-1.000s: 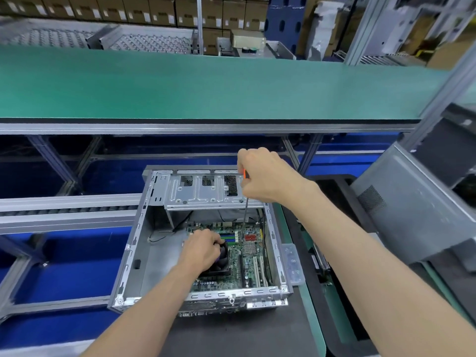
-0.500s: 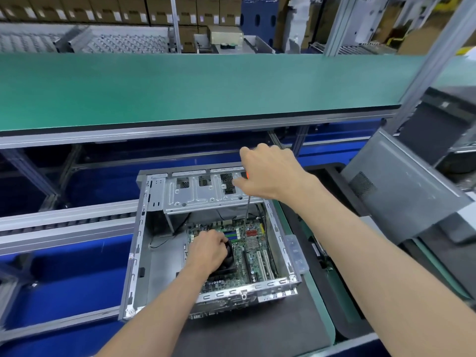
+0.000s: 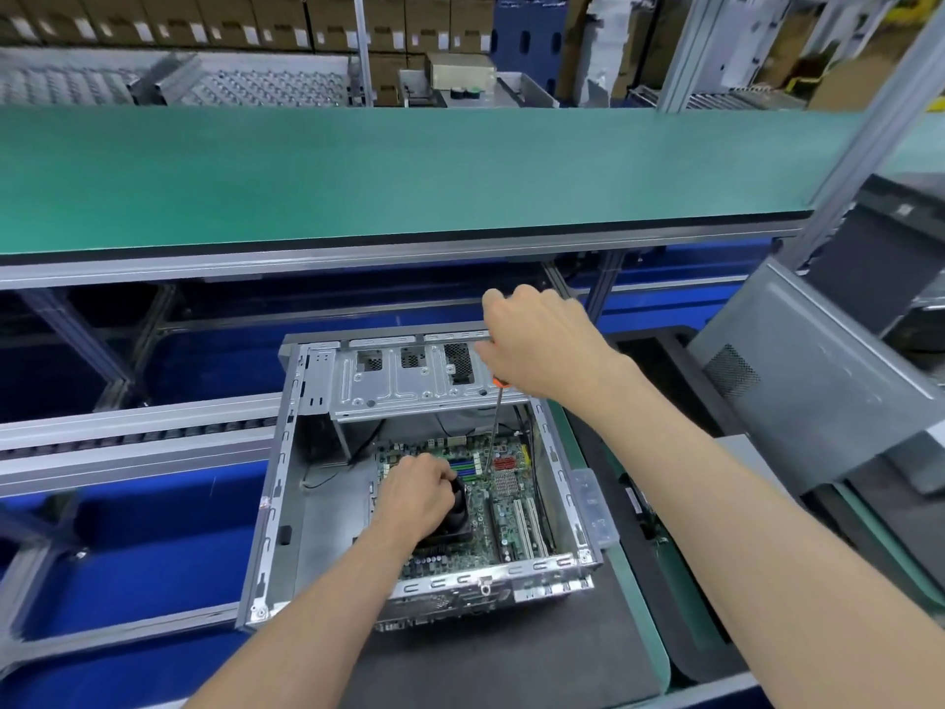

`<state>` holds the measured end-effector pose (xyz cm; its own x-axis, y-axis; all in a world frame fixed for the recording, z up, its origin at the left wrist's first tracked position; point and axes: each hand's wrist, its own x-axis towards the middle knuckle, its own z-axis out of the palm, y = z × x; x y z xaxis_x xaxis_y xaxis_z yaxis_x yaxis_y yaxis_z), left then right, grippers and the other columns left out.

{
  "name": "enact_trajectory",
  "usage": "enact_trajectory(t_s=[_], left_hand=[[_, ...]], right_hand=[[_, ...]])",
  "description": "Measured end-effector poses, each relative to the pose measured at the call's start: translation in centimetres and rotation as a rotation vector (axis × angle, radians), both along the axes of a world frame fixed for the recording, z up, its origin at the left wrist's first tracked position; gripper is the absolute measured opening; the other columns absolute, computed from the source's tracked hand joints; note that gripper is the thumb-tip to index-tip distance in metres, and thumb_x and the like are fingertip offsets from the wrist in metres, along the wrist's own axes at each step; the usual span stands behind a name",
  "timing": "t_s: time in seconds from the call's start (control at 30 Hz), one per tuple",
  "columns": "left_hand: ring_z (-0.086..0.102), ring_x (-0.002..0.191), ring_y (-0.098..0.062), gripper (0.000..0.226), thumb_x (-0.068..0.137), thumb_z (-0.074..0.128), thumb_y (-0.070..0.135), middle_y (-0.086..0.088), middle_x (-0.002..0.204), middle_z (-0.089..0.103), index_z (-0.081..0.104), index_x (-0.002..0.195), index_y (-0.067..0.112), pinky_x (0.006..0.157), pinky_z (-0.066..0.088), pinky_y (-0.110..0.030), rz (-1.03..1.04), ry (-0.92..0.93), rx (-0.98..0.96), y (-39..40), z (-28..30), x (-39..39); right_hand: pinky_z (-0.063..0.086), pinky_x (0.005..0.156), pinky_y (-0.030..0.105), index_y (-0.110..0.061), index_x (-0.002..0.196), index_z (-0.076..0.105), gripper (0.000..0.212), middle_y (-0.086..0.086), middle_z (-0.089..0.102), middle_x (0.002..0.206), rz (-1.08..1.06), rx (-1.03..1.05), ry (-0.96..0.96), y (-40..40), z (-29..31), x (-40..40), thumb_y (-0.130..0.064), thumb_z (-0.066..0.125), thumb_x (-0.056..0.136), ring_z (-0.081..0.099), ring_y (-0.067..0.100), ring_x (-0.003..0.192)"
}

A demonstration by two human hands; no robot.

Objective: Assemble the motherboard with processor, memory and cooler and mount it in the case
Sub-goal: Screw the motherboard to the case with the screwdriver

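Little change over the last second. Left hand (image 3: 417,496) stays curled over the black finned cooler (image 3: 452,519) on the green motherboard (image 3: 503,496), already inside the open grey steel case (image 3: 286,504). Right hand (image 3: 542,345) keeps gripping the orange-handled screwdriver (image 3: 493,427), tip at the board. Judged: screwing the board down continues.

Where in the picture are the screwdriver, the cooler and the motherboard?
screwdriver (image 3: 492,433): head view, on its thin metal shaft below the right hand.
cooler (image 3: 456,511): head view, on its black side, right of the left hand.
motherboard (image 3: 507,486): head view, on the bare green board near the small silver heatsink.
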<state>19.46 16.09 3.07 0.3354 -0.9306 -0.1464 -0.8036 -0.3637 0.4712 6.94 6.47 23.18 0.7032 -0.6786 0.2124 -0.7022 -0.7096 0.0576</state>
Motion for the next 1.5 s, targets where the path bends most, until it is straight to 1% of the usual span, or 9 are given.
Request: enact_trajectory(t_s=[0.1,0.23,0.4,0.57,0.77,0.93,1.17,1.33,1.5], left_hand=[[0.064,0.102,-0.023,0.036,0.089,0.049,0.008,0.000,0.107,0.075,0.077,0.105,0.022,0.086,0.054,-0.037,0.003,0.007,0.002,-0.1,-0.1,0.0],[0.066,0.094,-0.024,0.037,0.088,0.048,0.007,0.000,0.101,0.076,0.077,0.106,0.022,0.080,0.054,-0.035,0.004,0.015,-0.004,0.0,-0.2,0.0],[0.065,0.097,-0.024,0.037,0.087,0.048,0.008,0.001,0.103,0.076,0.077,0.106,0.022,0.077,0.049,-0.033,0.004,0.009,-0.009,-0.1,-0.3,-0.1],[0.065,0.097,-0.024,0.037,0.087,0.048,0.008,0.000,0.101,0.076,0.077,0.105,0.021,0.078,0.050,-0.033,0.005,0.014,-0.018,-0.1,-0.3,0.0],[0.065,0.093,-0.023,0.036,0.088,0.048,0.007,0.000,0.096,0.076,0.077,0.105,0.021,0.075,0.047,-0.032,0.013,0.018,-0.021,-0.1,-0.4,-0.1],[0.066,0.093,-0.021,0.035,0.088,0.049,0.008,0.002,0.098,0.077,0.078,0.104,0.021,0.077,0.048,-0.031,0.022,0.024,-0.032,-0.1,-0.2,-0.2],[0.066,0.092,-0.022,0.036,0.088,0.048,0.007,0.001,0.097,0.076,0.077,0.104,0.023,0.075,0.047,-0.031,0.026,0.036,-0.015,0.0,0.0,-0.1],[0.066,0.079,-0.022,0.037,0.089,0.048,0.007,-0.001,0.090,0.076,0.077,0.106,0.022,0.077,0.053,-0.032,0.017,0.042,0.004,0.0,0.0,-0.1],[0.067,0.083,-0.022,0.036,0.087,0.048,0.008,0.000,0.092,0.077,0.077,0.105,0.022,0.079,0.054,-0.034,0.011,0.030,-0.001,0.1,0.1,-0.1]], right_hand=[[0.028,0.059,0.036,-0.015,0.088,0.044,0.031,-0.001,0.036,0.072,-0.024,-0.051,0.036,-0.3,0.1,-0.2,-0.043,0.055,0.094,0.043,0.026,0.066],[0.035,0.060,0.034,-0.017,0.102,0.048,0.025,0.001,0.050,0.096,0.104,0.246,-0.049,-0.4,0.6,-0.4,-0.018,0.059,0.079,0.053,0.027,0.080],[0.030,0.061,0.037,-0.014,0.090,0.043,0.028,-0.002,0.035,0.071,-0.011,-0.053,0.046,-0.1,0.2,-0.2,-0.039,0.052,0.096,0.046,0.028,0.069],[0.041,0.063,0.038,-0.014,0.101,0.049,0.024,0.003,0.052,0.097,0.092,0.261,-0.025,-0.2,0.9,-0.4,-0.016,0.060,0.080,0.052,0.027,0.080],[0.031,0.063,0.037,-0.015,0.087,0.042,0.035,0.000,0.037,0.074,-0.019,0.002,0.035,0.0,0.5,0.0,-0.047,0.055,0.093,0.043,0.026,0.070],[0.041,0.062,0.036,-0.014,0.100,0.049,0.024,0.003,0.052,0.097,0.092,0.302,-0.033,-0.1,1.1,-0.3,-0.012,0.061,0.079,0.053,0.028,0.083],[0.031,0.062,0.037,-0.016,0.078,0.040,0.038,0.000,0.036,0.074,-0.036,0.010,0.042,-0.1,0.7,0.0,-0.049,0.051,0.096,0.039,0.022,0.061],[0.034,0.061,0.034,-0.014,0.097,0.047,0.024,0.003,0.049,0.096,0.119,0.307,-0.038,-0.4,1.0,-0.4,-0.010,0.058,0.077,0.050,0.026,0.078],[0.031,0.061,0.037,-0.015,0.086,0.041,0.038,-0.003,0.027,0.068,-0.043,-0.090,0.092,-0.3,0.2,-0.1,-0.049,0.047,0.100,0.041,0.027,0.069]])
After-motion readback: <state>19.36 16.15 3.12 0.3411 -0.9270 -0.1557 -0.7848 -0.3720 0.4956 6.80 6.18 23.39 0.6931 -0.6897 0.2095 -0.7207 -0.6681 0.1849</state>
